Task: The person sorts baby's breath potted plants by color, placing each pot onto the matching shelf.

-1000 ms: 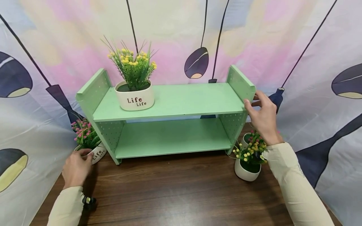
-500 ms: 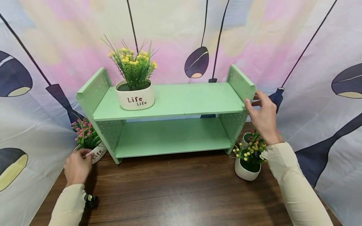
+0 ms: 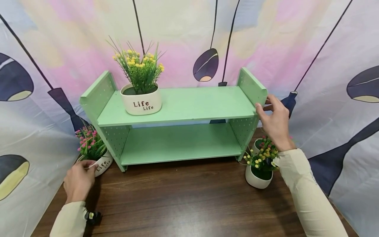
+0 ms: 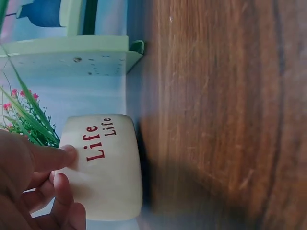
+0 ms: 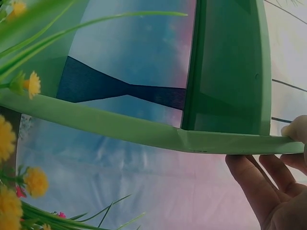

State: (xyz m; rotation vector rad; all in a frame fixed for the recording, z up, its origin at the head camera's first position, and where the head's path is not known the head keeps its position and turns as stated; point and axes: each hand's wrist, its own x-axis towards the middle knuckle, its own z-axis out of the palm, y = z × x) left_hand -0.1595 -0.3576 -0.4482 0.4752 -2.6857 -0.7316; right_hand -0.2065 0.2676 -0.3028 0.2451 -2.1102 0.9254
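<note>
At the left, a white flower pot (image 3: pixel 104 164) with pink flowers and "Life" lettering stands on the table beside the shelf. My left hand (image 3: pixel 79 179) pinches its rim; in the left wrist view the thumb (image 4: pixel 67 155) presses on the lettered front. The green two-tier shelf (image 3: pixel 189 105) stands at the centre. My right hand (image 3: pixel 275 121) grips the front edge of its right side panel (image 5: pixel 220 143), thumb on the inner side and fingers on the outer side. On the upper tier, at the left, sits a white pot (image 3: pixel 142 103) with yellow flowers.
Right of the shelf, below my right forearm, stands a white pot (image 3: pixel 258 177) with yellow flowers. Another white pot (image 3: pixel 257 144) is partly hidden behind it. A patterned curtain (image 3: pixel 177 39) hangs behind the shelf. The brown wooden table (image 3: pixel 174 200) extends in front.
The pink-flowered pot has shifted slightly toward me, and my left hand has drawn back a little with it. My right hand keeps its hold on the shelf's side panel.
</note>
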